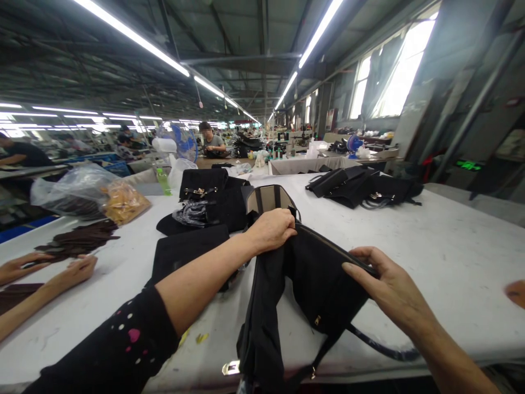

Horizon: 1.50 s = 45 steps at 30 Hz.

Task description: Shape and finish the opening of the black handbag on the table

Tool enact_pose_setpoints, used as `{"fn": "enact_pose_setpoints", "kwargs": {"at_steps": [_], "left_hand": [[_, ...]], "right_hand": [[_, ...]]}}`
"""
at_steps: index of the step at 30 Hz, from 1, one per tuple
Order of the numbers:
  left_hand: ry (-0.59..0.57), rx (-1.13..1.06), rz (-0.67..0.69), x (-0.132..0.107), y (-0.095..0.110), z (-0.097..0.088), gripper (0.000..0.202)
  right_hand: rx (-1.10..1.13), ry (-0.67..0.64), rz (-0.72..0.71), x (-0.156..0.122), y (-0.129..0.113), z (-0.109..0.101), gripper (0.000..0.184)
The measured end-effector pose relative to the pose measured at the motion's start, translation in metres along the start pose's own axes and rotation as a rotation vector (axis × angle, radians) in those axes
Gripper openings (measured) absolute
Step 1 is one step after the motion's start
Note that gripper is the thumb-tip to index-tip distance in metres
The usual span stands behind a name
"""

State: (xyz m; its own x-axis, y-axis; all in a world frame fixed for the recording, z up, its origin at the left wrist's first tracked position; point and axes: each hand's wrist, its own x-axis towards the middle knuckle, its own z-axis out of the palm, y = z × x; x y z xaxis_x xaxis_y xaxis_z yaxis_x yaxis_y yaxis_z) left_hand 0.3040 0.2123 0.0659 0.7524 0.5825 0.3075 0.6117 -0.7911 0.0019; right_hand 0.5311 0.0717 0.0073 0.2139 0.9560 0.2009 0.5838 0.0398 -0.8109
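Evidently soft, the black bag (328, 284) sags over the desk (435, 273) at five o'clock and should handle light and floppy. The left hand (270, 231) grips its top near centre, the right hand (383, 282) pinches the rim (324, 241) at four; that firmer rim seems the surest hold.

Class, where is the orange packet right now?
In the head view, the orange packet lies at left on the white table, beside the large clear plastic bag and beyond the brown strips.
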Motion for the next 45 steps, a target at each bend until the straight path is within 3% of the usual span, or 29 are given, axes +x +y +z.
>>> {"fn": "enact_pose_setpoints", "kwargs": {"at_steps": [7,12,18,32,36,41,45], "left_hand": [[-0.010,0.082,-0.104,0.007,0.009,-0.001,0.017],[0.015,0.004,-0.051,0.007,0.006,-0.001,0.015],[0.048,-0.037,0.016,0.007,0.004,-0.002,0.026],[0.067,0.003,-0.059,0.015,0.006,0.002,0.022],[0.073,0.016,-0.068,0.016,0.008,0.003,0.020],[0.065,0.042,-0.062,0.017,0.009,0.004,0.020],[0.062,0.046,-0.075,0.016,0.010,0.004,0.020]], "right_hand": [[-0.051,0.059,-0.046,0.012,-0.005,0.000,0.030],[-0.037,0.042,-0.030,0.013,-0.006,0.000,0.025],[-0.048,0.062,-0.042,0.010,-0.005,-0.002,0.022],[-0.041,0.031,-0.062,0.019,-0.004,-0.004,0.026],[-0.165,0.021,-0.097,0.025,-0.009,-0.006,0.023],[-0.599,-0.029,-0.241,0.046,-0.028,-0.005,0.021],[-0.720,-0.106,-0.198,0.061,-0.035,-0.004,0.021]]}}
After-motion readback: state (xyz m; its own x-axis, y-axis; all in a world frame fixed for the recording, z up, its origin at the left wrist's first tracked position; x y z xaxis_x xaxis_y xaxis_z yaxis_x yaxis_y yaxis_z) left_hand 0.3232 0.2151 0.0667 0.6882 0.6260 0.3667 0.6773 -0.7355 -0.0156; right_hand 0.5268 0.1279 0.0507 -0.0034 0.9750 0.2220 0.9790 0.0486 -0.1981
